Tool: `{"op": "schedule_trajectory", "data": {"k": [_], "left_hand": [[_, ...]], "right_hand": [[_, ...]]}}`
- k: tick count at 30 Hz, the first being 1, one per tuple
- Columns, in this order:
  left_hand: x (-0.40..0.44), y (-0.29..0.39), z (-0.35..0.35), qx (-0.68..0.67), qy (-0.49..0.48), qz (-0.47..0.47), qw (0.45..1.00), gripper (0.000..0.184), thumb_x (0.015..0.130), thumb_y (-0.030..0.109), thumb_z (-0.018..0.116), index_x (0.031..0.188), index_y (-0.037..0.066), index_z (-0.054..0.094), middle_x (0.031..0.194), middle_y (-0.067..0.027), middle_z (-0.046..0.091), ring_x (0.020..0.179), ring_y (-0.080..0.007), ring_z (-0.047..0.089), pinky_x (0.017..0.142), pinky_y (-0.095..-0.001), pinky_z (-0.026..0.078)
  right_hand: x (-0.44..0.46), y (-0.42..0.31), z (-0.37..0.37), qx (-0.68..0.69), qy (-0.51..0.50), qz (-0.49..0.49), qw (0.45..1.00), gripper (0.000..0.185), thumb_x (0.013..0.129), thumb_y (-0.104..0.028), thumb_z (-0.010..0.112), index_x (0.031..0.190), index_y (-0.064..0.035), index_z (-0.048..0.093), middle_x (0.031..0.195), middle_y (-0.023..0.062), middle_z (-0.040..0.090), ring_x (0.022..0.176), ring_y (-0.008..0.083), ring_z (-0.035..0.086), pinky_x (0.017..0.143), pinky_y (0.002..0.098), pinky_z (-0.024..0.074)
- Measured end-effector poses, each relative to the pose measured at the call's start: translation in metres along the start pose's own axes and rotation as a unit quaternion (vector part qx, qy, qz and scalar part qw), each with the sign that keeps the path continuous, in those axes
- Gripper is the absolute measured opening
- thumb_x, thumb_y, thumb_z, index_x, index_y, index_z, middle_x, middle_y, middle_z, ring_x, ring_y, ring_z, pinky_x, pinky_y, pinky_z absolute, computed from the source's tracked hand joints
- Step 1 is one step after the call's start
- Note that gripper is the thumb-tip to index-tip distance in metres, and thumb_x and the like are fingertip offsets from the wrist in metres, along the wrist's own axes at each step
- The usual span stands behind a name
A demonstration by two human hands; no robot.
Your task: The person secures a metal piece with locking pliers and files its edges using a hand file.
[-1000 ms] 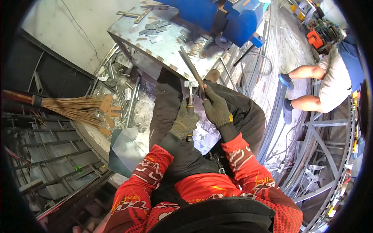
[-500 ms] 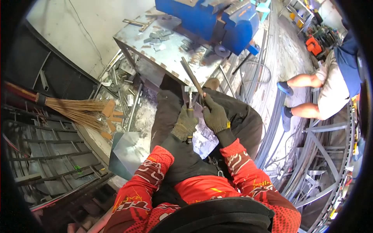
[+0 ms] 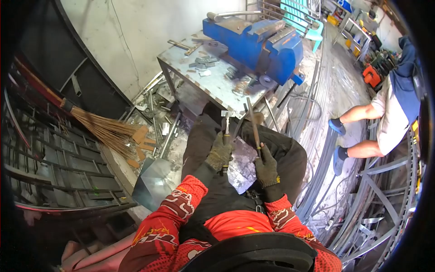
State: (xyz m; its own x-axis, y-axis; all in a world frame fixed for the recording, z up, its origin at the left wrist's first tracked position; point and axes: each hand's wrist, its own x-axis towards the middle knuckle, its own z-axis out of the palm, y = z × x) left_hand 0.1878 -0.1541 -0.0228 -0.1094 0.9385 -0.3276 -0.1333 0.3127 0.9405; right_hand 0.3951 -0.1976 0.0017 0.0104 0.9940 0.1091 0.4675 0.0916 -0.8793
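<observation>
My gloved left hand [image 3: 219,153] is closed round the handles of a pair of pliers [image 3: 226,128]. A small pale metal plate [image 3: 227,114] sits in the jaws of the pliers, pointing away from me. To the right, my gloved right hand [image 3: 266,167] grips the near end of a long, narrow metal file [image 3: 253,122], its far end pointing toward the table. File and plate are apart. Both hands are over my lap, between my knees.
A metal table [image 3: 199,84] ahead bears a big blue vise [image 3: 249,47] and loose metal scraps [image 3: 206,60]. A broom [image 3: 97,129] lies at left. Long metal bars [image 3: 312,149] run along the floor at right, where another person [image 3: 385,113] stands.
My right hand has drawn the file back toward me and to the right, away from the metal plate. The view has tilted up, showing more of the vise and a chair behind it.
</observation>
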Motion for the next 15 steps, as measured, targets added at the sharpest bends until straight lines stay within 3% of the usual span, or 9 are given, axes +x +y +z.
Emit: {"op": "schedule_trajectory", "data": {"k": [2,5,8,11,13,15], "left_hand": [[0.001,0.018,-0.011,-0.148,-0.065,0.013,0.987,0.031,0.093,0.005,0.064,0.119,0.012,0.049,0.076,-0.0031,0.053,0.050,-0.0155,0.052,0.041,-0.0316,0.043],[0.004,0.052,-0.023,-0.251,-0.114,-0.030,0.961,0.029,0.097,0.009,0.065,0.121,0.013,0.050,0.081,-0.0027,0.056,0.056,-0.0158,0.056,0.048,-0.0303,0.050],[0.007,0.078,-0.018,-0.205,-0.045,-0.017,0.978,0.027,0.098,0.012,0.065,0.120,0.013,0.050,0.079,-0.0030,0.056,0.055,-0.0148,0.056,0.048,-0.0322,0.052],[0.030,0.078,-0.017,-0.182,-0.007,0.005,0.983,0.025,0.098,0.013,0.066,0.117,0.012,0.051,0.079,-0.0029,0.055,0.055,-0.0150,0.056,0.048,-0.0332,0.052],[0.047,0.082,-0.018,-0.167,0.014,0.015,0.986,0.024,0.098,0.014,0.066,0.116,0.011,0.051,0.078,-0.0028,0.055,0.054,-0.0152,0.056,0.048,-0.0334,0.053],[0.062,0.090,-0.017,-0.224,0.013,-0.008,0.974,0.024,0.097,0.015,0.068,0.111,0.010,0.050,0.077,-0.0025,0.055,0.054,-0.0150,0.056,0.047,-0.0325,0.052]], "right_hand": [[0.003,0.009,0.002,-0.014,-0.002,-0.033,0.999,0.058,0.091,-0.006,0.062,0.147,0.0039,0.054,0.131,0.0310,0.067,0.122,0.0408,0.068,0.101,0.0431,0.0536],[0.031,-0.006,0.003,-0.046,-0.020,-0.053,0.997,0.055,0.090,-0.011,0.063,0.143,0.0025,0.057,0.131,0.0297,0.067,0.122,0.0426,0.067,0.102,0.0456,0.0539],[0.077,-0.025,0.007,-0.097,-0.056,-0.096,0.989,0.049,0.090,-0.013,0.063,0.138,-0.0009,0.061,0.124,0.0285,0.070,0.116,0.0451,0.068,0.096,0.0486,0.0556],[0.132,-0.042,0.012,-0.125,-0.080,-0.143,0.979,0.041,0.088,-0.015,0.065,0.127,-0.0033,0.067,0.100,0.0262,0.072,0.095,0.0453,0.071,0.083,0.0510,0.0566],[0.169,-0.035,0.024,-0.074,-0.089,-0.236,0.965,0.036,0.087,-0.017,0.066,0.121,-0.0038,0.071,0.096,0.0242,0.071,0.091,0.0427,0.071,0.081,0.0482,0.0566],[0.191,-0.036,0.035,-0.094,-0.087,-0.203,0.971,0.033,0.087,-0.022,0.069,0.115,-0.0058,0.074,0.097,0.0225,0.072,0.092,0.0406,0.071,0.081,0.0467,0.0561]]}}
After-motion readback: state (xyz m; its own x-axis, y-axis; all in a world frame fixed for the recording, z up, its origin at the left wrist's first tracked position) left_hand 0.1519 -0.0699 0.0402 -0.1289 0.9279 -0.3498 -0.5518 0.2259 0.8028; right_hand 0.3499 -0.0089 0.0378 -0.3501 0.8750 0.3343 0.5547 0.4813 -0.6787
